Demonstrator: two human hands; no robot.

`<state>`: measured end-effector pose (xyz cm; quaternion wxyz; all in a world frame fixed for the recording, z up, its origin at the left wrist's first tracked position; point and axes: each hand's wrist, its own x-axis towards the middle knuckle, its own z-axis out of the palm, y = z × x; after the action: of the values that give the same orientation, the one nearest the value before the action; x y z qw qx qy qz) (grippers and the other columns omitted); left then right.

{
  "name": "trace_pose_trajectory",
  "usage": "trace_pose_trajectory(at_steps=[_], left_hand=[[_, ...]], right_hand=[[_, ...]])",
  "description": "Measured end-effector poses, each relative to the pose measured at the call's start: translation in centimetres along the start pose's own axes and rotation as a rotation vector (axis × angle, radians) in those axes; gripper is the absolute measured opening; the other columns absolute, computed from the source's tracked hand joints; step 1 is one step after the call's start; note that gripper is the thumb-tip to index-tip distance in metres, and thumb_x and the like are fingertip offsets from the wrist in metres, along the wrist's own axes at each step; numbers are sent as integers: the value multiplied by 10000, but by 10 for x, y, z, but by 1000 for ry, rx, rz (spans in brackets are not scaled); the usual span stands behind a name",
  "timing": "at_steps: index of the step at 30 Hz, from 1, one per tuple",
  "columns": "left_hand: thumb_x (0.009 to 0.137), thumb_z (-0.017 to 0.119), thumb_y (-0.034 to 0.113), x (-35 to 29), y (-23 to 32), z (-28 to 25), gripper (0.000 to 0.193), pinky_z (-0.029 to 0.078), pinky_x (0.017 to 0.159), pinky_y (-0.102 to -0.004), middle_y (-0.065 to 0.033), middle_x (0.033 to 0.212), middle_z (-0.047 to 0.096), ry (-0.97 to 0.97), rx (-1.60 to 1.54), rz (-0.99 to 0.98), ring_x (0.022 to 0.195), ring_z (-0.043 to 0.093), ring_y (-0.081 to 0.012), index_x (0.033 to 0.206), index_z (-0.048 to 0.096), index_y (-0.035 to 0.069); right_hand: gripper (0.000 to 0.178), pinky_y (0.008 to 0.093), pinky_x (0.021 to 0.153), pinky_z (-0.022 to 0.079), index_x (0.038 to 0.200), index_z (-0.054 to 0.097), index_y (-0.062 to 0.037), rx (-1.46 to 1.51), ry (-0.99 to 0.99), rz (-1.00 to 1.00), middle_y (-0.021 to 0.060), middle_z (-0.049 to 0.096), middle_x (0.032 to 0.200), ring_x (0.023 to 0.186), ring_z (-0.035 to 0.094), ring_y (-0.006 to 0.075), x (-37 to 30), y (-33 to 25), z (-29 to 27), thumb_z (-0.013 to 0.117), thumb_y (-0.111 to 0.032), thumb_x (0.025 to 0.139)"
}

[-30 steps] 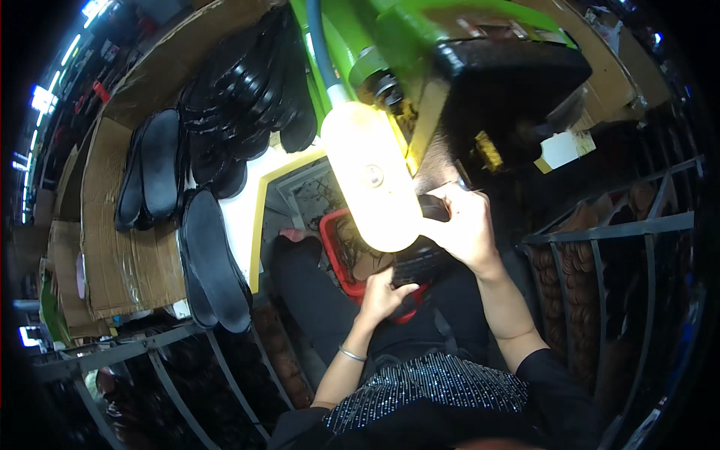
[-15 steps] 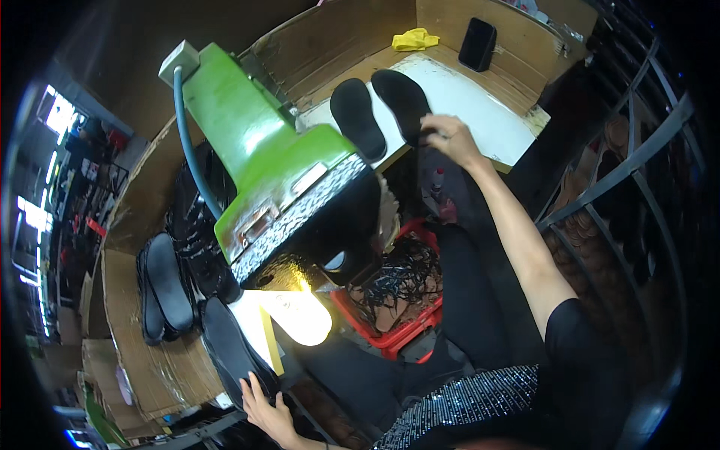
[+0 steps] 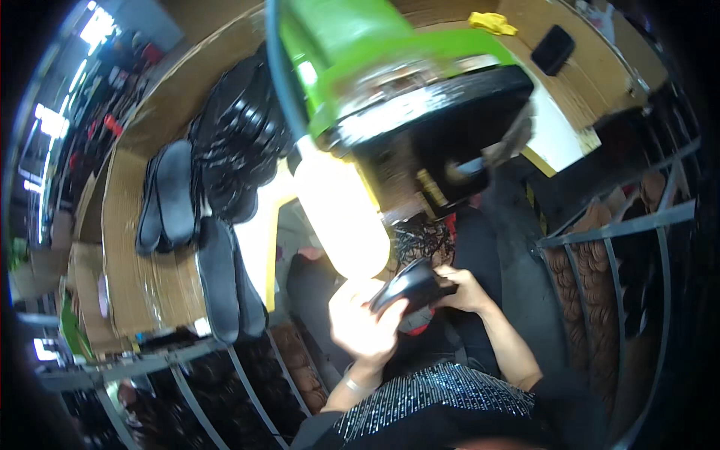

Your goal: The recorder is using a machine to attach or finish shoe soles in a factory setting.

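Note:
A small, glossy black curved shoe piece (image 3: 411, 286) is held between my two hands, low in front of my lap; blur leaves its exact kind unclear. My left hand (image 3: 364, 319) grips its left end, brightly lit by the lamp. Around its right end close the fingers of my right hand (image 3: 466, 289). Just above both hands are the glowing lamp (image 3: 341, 214) and the dark underside of a green machine (image 3: 450, 52).
Dark soles (image 3: 219, 277) lie at the left edge of the bench, with more soles (image 3: 176, 191) and glossy black shoe parts (image 3: 244, 120) behind. Cardboard walls (image 3: 154, 292) surround the bench. Black scraps (image 3: 424, 238) sit below the machine. Metal racks (image 3: 622, 229) stand at both sides.
My right hand has come back from the far soles and my left from the near-left soles. They now meet at the black piece. The view has shifted, and the machine hides the far soles.

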<state>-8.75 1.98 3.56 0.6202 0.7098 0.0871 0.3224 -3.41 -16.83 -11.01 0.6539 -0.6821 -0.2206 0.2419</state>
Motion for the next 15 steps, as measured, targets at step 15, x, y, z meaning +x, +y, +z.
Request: trace_pose_trajectory(at_steps=[15], left_hand=[[772, 728, 107, 29, -39, 67, 198, 453, 628, -258, -66, 730, 613, -216, 46, -153, 653, 557, -141, 881, 621, -18]], right_hand=[[344, 263, 747, 500, 930, 674, 15, 235, 212, 319, 54, 687, 900, 803, 625, 122, -48, -1, -4, 806, 6, 613]])
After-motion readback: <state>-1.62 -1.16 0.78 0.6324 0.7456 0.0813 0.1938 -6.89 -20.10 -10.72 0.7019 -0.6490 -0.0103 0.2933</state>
